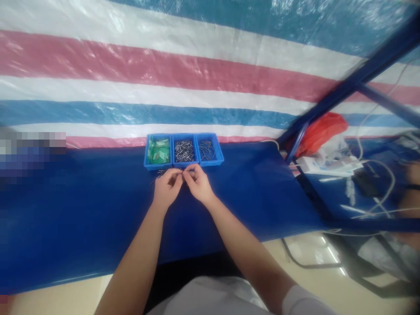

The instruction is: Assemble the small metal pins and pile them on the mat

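My left hand [167,187] and my right hand [197,183] meet over the blue table, fingertips pinched together. Whatever sits between the fingers is too small to make out. Just beyond them stand three blue bins side by side. Green plastic packets [159,151] fill the left bin [158,166]. Many small shiny metal pins [184,151] lie in the middle bin [185,162]. Fewer thin, dark metal pieces [206,151] are in the right bin [211,163]. A few loose metal pieces [159,173] rest on the table beside my left hand.
A striped plastic sheet [164,65] hangs behind the blue table [82,210]. At the right rises a dark blue metal frame [341,89]. Past it are a red bag [323,131], white cables [390,175] and part of another person's arm [411,192].
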### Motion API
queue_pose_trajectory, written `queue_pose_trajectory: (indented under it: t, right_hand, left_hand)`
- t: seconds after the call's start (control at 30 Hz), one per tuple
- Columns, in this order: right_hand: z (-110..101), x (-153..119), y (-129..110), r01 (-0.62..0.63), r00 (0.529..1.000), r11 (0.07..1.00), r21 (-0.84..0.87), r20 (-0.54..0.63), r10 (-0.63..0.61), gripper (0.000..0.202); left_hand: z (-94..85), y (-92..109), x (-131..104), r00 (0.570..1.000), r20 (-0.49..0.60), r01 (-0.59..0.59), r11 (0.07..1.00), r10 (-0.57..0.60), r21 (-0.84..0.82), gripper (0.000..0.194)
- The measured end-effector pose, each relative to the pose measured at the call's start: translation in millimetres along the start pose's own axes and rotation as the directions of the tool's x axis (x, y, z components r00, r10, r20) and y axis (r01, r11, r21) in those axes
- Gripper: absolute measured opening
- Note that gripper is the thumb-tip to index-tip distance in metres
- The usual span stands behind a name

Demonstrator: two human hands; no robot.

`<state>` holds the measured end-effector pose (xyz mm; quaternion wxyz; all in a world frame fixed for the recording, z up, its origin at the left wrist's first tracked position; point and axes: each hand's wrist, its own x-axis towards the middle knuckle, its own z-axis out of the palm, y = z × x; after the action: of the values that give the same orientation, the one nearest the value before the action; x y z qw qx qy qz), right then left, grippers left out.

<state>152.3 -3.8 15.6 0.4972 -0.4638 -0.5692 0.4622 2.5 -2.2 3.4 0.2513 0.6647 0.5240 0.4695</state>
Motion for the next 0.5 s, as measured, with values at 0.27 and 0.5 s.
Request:
queue_pose_trajectory:
  t: [0.27, 0.5]
  right_hand:
    - [-1.3, 2.6, 3.0, -0.016, 0.999, 0.997, 0.082, -0.041, 0.019, 0.038]
    - [-3.5, 2.1, -0.4, 0.016, 0.999, 1.000, 0.020, -0.037, -0.015, 0.042]
  left_hand:
    - [0.3, 1.8, -0.2, 1.000, -0.009, 0.007, 0.999, -0.007, 0.053, 0.022]
    - [-2.4, 3.0, 1.2, 0.999, 0.033, 0.026, 0.999, -0.027, 0.029, 0.027]
